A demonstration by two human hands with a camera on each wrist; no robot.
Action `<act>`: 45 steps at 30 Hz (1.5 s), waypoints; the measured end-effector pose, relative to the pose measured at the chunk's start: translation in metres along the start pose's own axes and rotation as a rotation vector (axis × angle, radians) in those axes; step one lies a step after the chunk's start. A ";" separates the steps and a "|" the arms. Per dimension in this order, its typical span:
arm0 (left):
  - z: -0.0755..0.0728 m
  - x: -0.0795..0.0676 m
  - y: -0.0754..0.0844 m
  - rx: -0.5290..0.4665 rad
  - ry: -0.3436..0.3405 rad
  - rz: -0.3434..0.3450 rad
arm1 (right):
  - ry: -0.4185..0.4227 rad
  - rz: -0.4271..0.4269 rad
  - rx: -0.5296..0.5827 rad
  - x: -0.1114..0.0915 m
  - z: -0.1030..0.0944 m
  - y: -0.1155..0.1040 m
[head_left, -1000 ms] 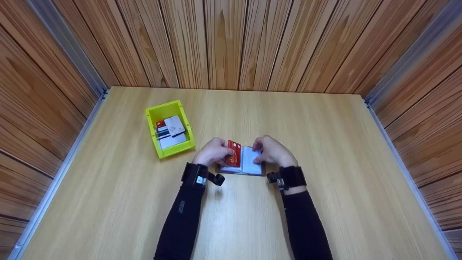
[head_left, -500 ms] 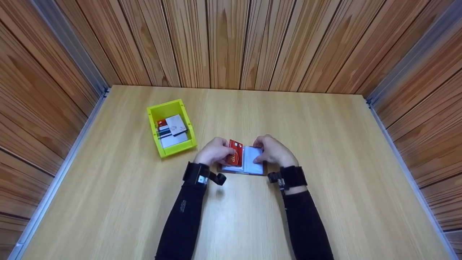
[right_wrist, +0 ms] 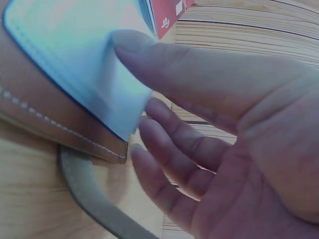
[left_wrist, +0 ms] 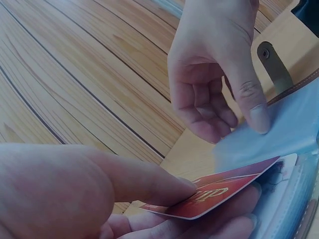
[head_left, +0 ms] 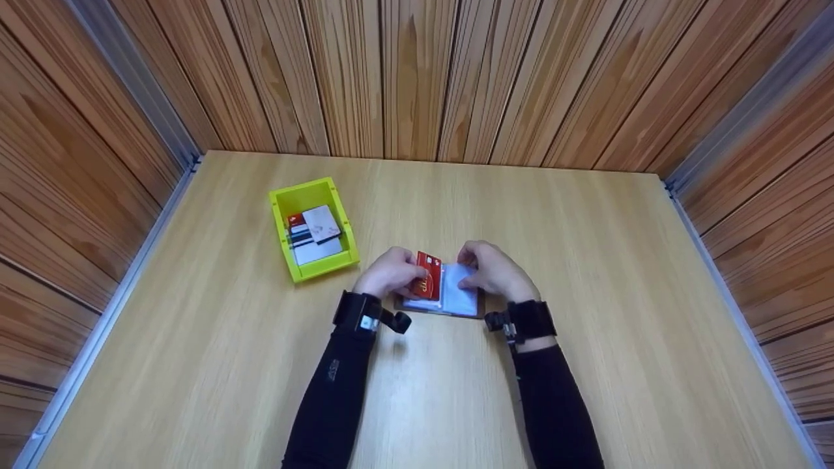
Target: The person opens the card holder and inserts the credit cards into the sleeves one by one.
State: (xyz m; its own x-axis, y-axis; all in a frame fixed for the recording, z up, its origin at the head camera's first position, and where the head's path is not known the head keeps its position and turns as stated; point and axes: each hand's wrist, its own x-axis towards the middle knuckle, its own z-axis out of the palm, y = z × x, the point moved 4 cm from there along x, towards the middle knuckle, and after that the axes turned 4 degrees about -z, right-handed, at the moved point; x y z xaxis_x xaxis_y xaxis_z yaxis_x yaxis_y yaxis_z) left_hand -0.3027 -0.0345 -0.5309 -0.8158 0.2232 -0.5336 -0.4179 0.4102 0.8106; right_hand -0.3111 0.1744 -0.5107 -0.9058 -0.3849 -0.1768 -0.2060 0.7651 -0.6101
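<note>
A red card with gold "VIP" lettering is pinched between the thumb and fingers of my left hand. It tilts over the left side of an opened card holder, which has a brown stitched leather cover and clear plastic sleeves. In the left wrist view, another pale card shows in the sleeve under the red one. My right hand pinches the plastic sleeve on the right side, thumb on top and fingers behind its edge. A snap strap sticks out from the cover.
A yellow-green bin stands to the left, beyond my left hand. Inside lie several cards, with a whitish card on top. Wood-panelled walls enclose the wooden table at the back and sides.
The head view has shifted slightly, so the bin and hands appear a little further right. Both hands keep their holds on the red card and the sleeve.
</note>
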 end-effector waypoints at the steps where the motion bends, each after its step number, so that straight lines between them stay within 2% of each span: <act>1: 0.001 0.000 0.000 -0.004 -0.002 -0.001 | 0.007 -0.007 0.000 0.000 0.000 0.000; 5: 0.002 0.001 0.000 -0.005 -0.007 -0.003 | 0.044 -0.016 0.048 0.001 -0.003 0.002; 11: 0.002 0.001 0.001 0.022 -0.009 -0.005 | 0.108 0.058 0.171 -0.001 -0.007 0.005; 16: 0.002 0.002 0.000 0.020 -0.020 0.006 | 0.161 0.070 0.165 -0.002 -0.007 0.005; 23: 0.002 0.000 0.000 -0.003 -0.034 0.003 | 0.197 0.012 0.135 0.003 -0.003 0.009; 34: 0.003 0.001 0.001 0.084 -0.037 0.003 | 0.147 0.031 0.142 0.004 -0.001 0.012; 41: 0.004 0.001 0.003 0.177 -0.003 0.039 | 0.119 0.048 0.171 0.005 0.000 0.012; 45: 0.007 0.001 0.005 0.176 0.019 0.077 | 0.055 0.090 0.235 0.003 -0.001 0.014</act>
State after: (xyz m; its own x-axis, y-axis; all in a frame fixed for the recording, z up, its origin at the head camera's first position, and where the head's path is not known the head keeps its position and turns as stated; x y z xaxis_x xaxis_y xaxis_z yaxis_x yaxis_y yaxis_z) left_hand -0.3027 -0.0264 -0.5293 -0.8510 0.2436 -0.4652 -0.2790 0.5408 0.7935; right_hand -0.3168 0.1842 -0.5187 -0.9369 -0.2867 -0.2002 -0.0375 0.6516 -0.7576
